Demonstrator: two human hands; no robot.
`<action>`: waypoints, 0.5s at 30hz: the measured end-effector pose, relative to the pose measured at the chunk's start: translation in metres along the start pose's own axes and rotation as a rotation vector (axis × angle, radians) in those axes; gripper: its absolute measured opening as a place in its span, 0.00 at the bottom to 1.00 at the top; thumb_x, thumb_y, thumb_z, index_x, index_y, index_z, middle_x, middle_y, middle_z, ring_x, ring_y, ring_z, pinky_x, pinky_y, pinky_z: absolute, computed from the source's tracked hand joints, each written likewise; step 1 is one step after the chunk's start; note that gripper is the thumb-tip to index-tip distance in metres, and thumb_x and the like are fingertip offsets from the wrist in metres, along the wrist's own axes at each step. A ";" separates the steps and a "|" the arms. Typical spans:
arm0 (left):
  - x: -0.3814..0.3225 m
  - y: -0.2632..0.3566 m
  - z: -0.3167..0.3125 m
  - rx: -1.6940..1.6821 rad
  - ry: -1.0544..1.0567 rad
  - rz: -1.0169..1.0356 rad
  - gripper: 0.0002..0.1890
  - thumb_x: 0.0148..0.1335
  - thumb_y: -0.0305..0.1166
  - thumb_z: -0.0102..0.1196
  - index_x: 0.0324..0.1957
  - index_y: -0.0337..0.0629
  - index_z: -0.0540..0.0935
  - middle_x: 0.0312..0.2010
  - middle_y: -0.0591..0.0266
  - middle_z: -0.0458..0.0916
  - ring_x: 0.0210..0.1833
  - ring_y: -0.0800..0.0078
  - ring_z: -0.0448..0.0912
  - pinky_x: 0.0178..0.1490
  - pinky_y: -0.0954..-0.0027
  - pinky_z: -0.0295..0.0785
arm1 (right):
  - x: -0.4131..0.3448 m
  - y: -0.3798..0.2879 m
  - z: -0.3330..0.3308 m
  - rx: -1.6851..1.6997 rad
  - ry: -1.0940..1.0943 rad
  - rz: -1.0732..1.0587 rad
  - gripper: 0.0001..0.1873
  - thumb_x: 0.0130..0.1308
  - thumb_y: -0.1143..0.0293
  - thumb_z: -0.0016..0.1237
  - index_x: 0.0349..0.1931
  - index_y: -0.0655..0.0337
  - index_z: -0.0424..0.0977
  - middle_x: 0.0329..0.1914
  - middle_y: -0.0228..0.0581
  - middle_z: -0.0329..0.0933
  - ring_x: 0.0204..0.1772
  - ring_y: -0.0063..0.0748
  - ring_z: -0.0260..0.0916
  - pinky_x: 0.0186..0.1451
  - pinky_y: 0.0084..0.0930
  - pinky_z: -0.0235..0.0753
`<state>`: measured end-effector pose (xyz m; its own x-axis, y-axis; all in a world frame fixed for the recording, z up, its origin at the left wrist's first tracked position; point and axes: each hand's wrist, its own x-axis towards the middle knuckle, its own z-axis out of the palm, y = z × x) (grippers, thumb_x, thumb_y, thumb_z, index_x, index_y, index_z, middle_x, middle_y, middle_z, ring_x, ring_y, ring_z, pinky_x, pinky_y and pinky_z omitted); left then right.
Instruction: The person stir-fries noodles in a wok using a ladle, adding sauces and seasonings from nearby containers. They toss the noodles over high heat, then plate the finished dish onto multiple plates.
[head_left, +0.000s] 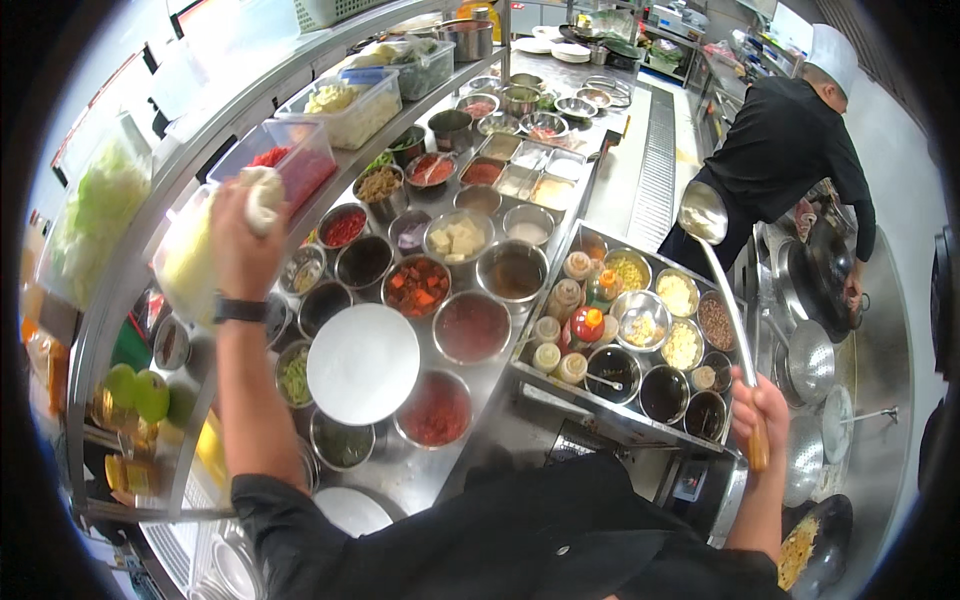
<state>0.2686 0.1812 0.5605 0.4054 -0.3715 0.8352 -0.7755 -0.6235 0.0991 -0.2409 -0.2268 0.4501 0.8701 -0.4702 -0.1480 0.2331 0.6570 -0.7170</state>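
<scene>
Raised at the metal shelf, my left hand (244, 255) grips a bunched white cloth (262, 199). It is close to a clear plastic bin (307, 169) of red chopped food. My right hand (761, 412) is closed around the wooden handle of a long steel ladle (726, 292), whose bowl points up and away from me. Under the ladle sits a steel tray cart (525, 369) with squeeze bottles, chopped garlic and dark sauces in round containers. A white plate (364, 364) rests over steel bowls on the counter, to the right of my left forearm.
Steel bowls of diced red vegetables (417, 286), tofu-like cubes (457, 237) and red liquid (472, 327) crowd the counter. A co-worker (780, 142) in a tall white hat leans over a wok (825, 262) at the right. Another wok (829, 544) with food sits at lower right.
</scene>
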 end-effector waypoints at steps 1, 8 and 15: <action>0.012 -0.015 -0.004 0.178 0.070 0.093 0.16 0.55 0.29 0.64 0.47 0.36 0.81 0.49 0.45 0.79 0.59 0.46 0.74 0.63 0.53 0.68 | 0.025 0.000 0.007 0.007 0.027 0.041 0.24 0.67 0.74 0.43 0.60 0.76 0.59 0.34 0.36 0.65 0.25 0.21 0.66 0.22 0.18 0.73; 0.048 -0.062 -0.011 0.506 -0.005 0.155 0.17 0.55 0.29 0.63 0.48 0.39 0.81 0.52 0.48 0.78 0.70 0.43 0.64 0.70 0.49 0.59 | 0.226 0.000 0.045 -0.167 -0.170 0.272 0.21 0.64 0.74 0.43 0.56 0.75 0.63 0.36 0.37 0.69 0.27 0.19 0.66 0.25 0.17 0.72; 0.053 -0.068 -0.023 0.726 -0.163 0.159 0.20 0.52 0.25 0.62 0.50 0.38 0.80 0.50 0.48 0.77 0.70 0.41 0.62 0.71 0.47 0.57 | 0.429 0.024 0.089 -0.310 -0.297 0.423 0.19 0.64 0.72 0.43 0.53 0.72 0.64 0.36 0.36 0.69 0.30 0.21 0.64 0.29 0.20 0.71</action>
<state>0.3318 0.2198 0.6102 0.4252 -0.5564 0.7139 -0.3398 -0.8291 -0.4439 0.1760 -0.3606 0.4303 0.9543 0.0086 -0.2988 -0.2582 0.5275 -0.8094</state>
